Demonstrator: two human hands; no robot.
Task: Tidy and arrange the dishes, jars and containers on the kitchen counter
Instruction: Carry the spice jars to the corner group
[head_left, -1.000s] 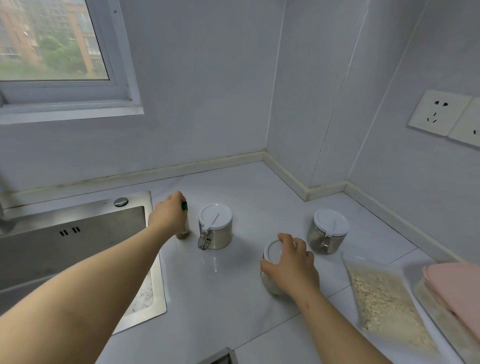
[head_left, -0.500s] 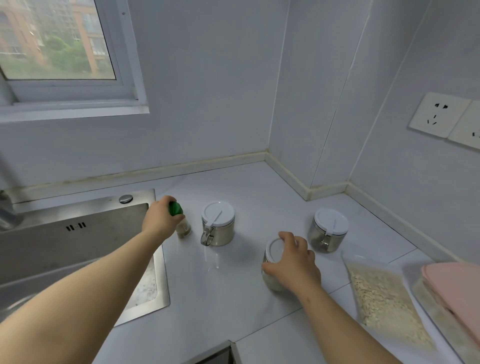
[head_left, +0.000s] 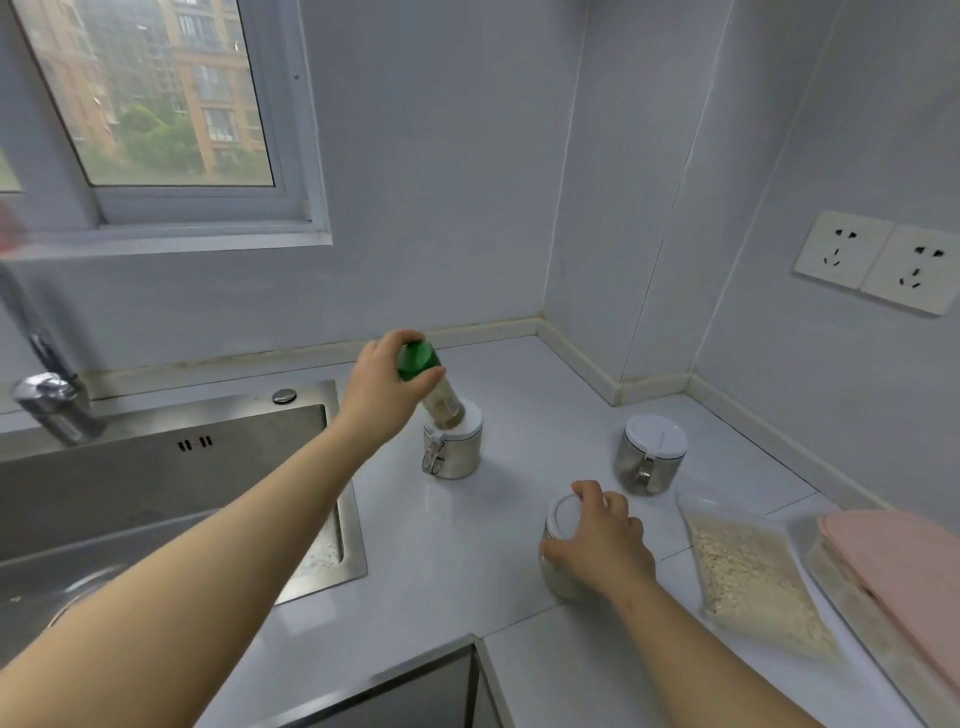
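Nearest, on the right part of the white desk (head_left: 467, 545), the right hand (head_left: 602, 540) lies over a small jar (head_left: 558, 577). Its fingers (head_left: 584, 489) are curled around the white lid and grasp it. The hand hides most of this jar, so what is inside is hard to make out. Just to the right lies a clear bag of flakes (head_left: 748, 577). Beyond it, a container with a pink lid (head_left: 904, 561) is cut off by the picture's edge.

Farther away, the left hand (head_left: 379, 387) holds a green-capped bottle (head_left: 444, 402) tilted, its fingers (head_left: 396, 340) and thumb clenched on the cap. The bottle's bottom covers part of a metal jar (head_left: 457, 452) behind it; whether they touch, I cannot tell. Another metal jar (head_left: 649, 460) stands apart to the right. The sink (head_left: 156, 483) is on the left.
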